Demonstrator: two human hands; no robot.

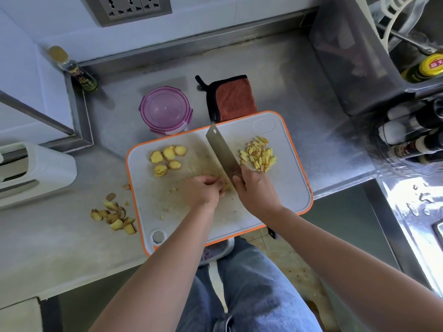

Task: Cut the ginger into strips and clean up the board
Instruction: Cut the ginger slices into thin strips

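1. This is a home kitchen: a stainless steel bench (299, 87) runs along the wall.
2. An orange-rimmed cutting board (287, 188) lies on the bench and carries a cleaver (221, 149), ginger slices (167, 159) and ginger strips (259, 154).
3. Sauce bottles (412, 130) stand together at the right side.
4. A food container with a purple lid (165, 110) and a dish cloth (233, 98) lie behind the board, and wall sockets (130, 7) are above them.

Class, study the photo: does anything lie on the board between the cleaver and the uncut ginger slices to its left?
Nothing visible does. Only bare cutting board with a few crumbs separates the cleaver from the ginger slices. The left hand sits nearer the person, pinching a ginger piece beside the blade.
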